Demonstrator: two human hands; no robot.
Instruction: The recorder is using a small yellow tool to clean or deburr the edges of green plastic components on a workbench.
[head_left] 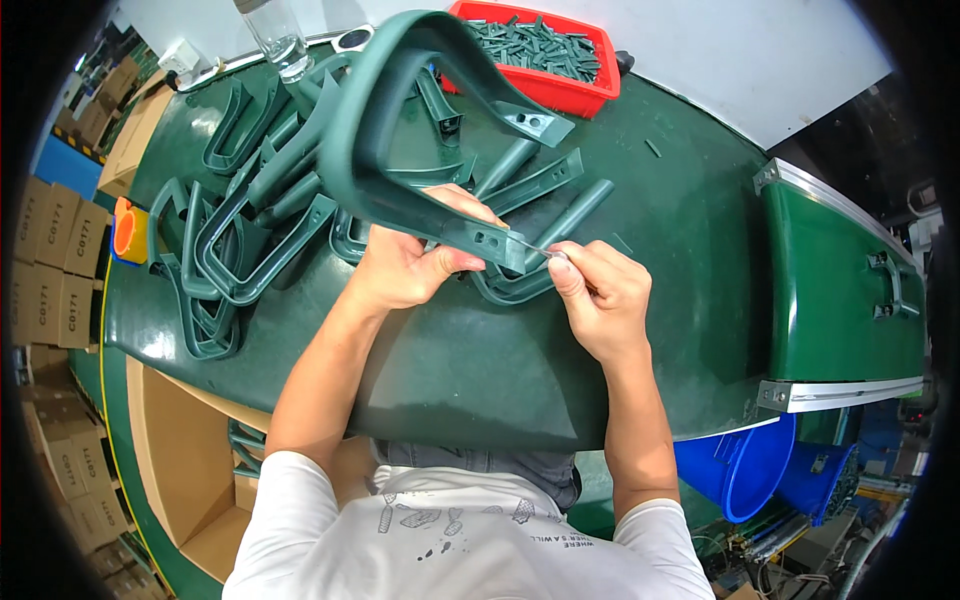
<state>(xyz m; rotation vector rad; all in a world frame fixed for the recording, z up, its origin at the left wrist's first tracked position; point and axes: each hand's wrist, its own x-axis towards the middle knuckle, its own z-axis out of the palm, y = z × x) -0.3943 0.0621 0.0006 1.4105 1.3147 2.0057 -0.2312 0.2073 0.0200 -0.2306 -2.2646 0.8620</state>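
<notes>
My left hand (408, 268) is closed around one leg of a large green plastic U-shaped handle (362, 140), held above the table. That leg's flat end, with small holes in it, points toward my right hand (612, 300). My right thumb and fingers pinch a thin metallic tool (534, 248), whose tip meets the end of the leg. Most of this tool is hidden in my fingers, so its kind cannot be made out. Behind and left of my hands lies a loose pile of similar green handles (240, 285), some overlapping.
A red bin (560, 95) of small green strips stands at the back, near a clear bottle (275, 45). An orange-yellow tape roll (128, 232) sits at the left edge. Right is a green conveyor belt (835, 280); blue buckets (735, 470) and an open carton (175, 450) stand below.
</notes>
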